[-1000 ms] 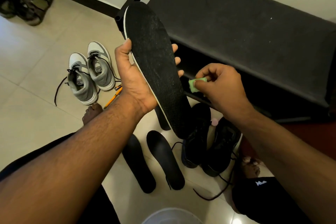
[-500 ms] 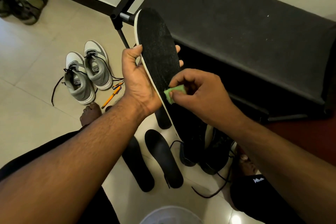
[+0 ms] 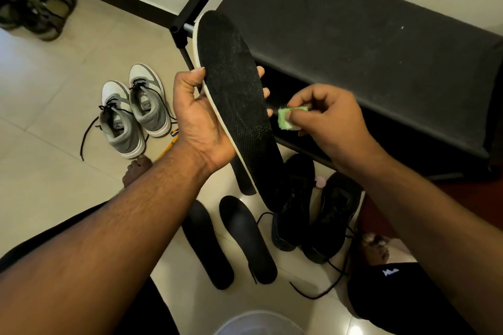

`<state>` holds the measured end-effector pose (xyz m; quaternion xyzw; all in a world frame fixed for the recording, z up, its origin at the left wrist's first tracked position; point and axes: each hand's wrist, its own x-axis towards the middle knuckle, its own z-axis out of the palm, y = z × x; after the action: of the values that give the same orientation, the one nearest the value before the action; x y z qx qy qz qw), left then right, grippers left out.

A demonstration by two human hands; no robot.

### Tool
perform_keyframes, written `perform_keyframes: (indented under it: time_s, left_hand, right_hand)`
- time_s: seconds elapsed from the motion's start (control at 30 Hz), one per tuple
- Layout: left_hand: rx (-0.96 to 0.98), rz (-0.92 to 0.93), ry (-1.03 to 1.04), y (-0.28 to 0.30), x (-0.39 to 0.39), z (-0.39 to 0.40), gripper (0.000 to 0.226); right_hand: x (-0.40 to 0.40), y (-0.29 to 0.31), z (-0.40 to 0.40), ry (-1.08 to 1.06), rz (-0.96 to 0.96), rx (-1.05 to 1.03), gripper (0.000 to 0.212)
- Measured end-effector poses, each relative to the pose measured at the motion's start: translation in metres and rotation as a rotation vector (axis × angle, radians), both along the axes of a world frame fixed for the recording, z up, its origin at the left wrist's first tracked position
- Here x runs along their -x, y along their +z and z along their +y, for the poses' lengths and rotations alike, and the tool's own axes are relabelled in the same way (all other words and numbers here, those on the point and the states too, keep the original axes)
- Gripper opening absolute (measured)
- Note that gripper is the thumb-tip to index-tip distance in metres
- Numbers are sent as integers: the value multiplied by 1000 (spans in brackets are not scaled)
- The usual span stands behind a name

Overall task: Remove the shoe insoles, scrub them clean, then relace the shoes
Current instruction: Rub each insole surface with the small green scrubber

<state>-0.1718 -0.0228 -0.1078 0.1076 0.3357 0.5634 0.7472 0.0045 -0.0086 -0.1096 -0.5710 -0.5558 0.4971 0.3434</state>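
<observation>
My left hand [image 3: 200, 119] grips a long black insole [image 3: 232, 90] with a pale edge, held up at a slant, toe end away from me. My right hand [image 3: 324, 121] pinches a small green scrub pad [image 3: 285, 118] just right of the insole, a little apart from its surface. Two more black insoles [image 3: 206, 245] [image 3: 247, 236] lie side by side on the floor below. A pair of black shoes [image 3: 315, 207] with loose laces stands to their right. A grey and white pair of sneakers [image 3: 133, 109] sits on the tiles at the left, laces trailing.
A black fabric shoe rack [image 3: 353, 49] fills the upper right. Olive sandals [image 3: 35, 5] lie in the far left corner. An orange pen [image 3: 168, 148] lies by the sneakers. A white bowl rim [image 3: 258, 323] shows at the bottom edge. My bare feet rest on the tiles.
My right hand with the green pad was on the insole's surface half a second ago; it has now pulled off to the right. The insole stays in my left hand.
</observation>
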Motion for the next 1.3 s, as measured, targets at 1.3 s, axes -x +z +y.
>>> perform_keyframes:
  time_s: [1.3]
  left_hand:
    - [-35,-42,-46,-1,-8,1,70]
  right_hand:
    - [10,-6,-22,176,-245,-319,7]
